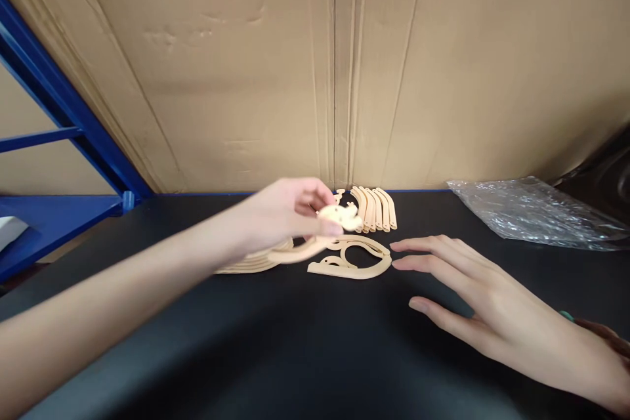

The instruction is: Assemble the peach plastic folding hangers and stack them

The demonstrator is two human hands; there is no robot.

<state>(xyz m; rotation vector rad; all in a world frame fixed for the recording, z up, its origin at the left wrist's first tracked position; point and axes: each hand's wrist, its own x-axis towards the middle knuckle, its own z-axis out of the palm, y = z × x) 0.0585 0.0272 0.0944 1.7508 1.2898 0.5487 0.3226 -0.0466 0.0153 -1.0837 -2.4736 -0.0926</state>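
My left hand (300,210) is closed around a beige plastic hanger piece (340,215), pinched between thumb and fingers above the table. A curved beige arm (302,252) shows just below this hand; whether it joins the held piece I cannot tell. On the table lies a folded beige hanger (359,273) with curved arms and a looped middle. My right hand (472,289) is open, fingers stretched out, its fingertips close to the right end of that hanger. Partly behind my left wrist are several nested curved beige pieces (249,268).
Several curved hanger arms (378,209) lie in a row at the back, beside small beige pieces (339,195). Crumpled clear plastic (531,213) rests at the back right of the black table (315,354). Cardboard (221,79) stands behind; a blue metal frame (93,125) is left.
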